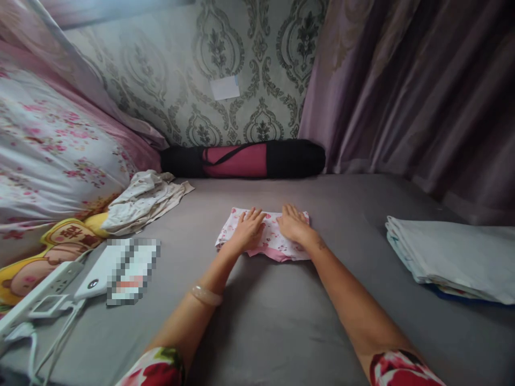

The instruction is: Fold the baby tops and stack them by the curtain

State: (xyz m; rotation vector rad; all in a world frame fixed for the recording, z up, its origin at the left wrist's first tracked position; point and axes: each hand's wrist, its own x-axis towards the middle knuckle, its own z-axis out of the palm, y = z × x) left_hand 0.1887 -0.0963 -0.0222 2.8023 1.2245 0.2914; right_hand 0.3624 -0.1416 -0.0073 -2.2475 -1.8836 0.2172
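A folded white cloth with a pink print (274, 236) lies on the grey bed sheet (261, 311) in front of me; a solid pink strip shows along its near edge. It looks like a small garment, but its exact kind is not clear. My left hand (250, 229) rests flat on its left half, fingers stretched out. On the right half lies my right hand (295, 222), palm down with the fingers extended. Neither hand grips the cloth. A pale bangle (206, 295) circles my left wrist.
To the right lies a stack of folded cloths (462, 257). A crumpled patterned cloth (140, 201), a yellow plush toy (52, 249), a white device (100, 268) and a power strip (60, 279) with cables are on the left. A black and red long bag (237, 161) lies along the wall.
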